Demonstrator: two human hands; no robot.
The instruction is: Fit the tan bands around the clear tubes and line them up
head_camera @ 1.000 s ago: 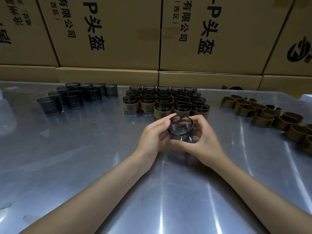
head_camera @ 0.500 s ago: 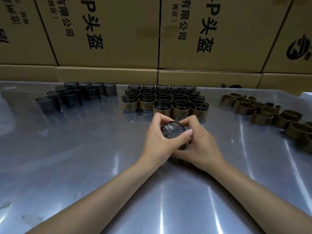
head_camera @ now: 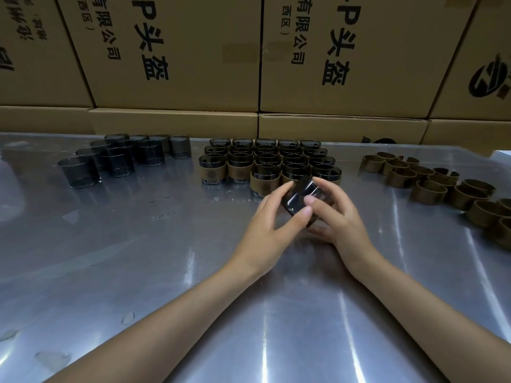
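Note:
Both hands hold one dark clear tube (head_camera: 300,196) tilted on its side just above the metal table (head_camera: 138,258). My left hand (head_camera: 272,229) grips its left side and my right hand (head_camera: 336,217) wraps its right side. Any band on this tube is hidden by my fingers. Directly behind stand rows of banded tubes (head_camera: 266,161). Bare clear tubes (head_camera: 116,158) are grouped at the back left. Loose tan bands (head_camera: 431,183) lie at the right.
Stacked cardboard boxes (head_camera: 177,51) with printed characters form a wall along the table's far edge. The shiny tabletop reflects light in streaks near me.
The tube has tipped from mouth-up to lying on its side, and both hands have shifted a little forward and right, closer to the banded rows.

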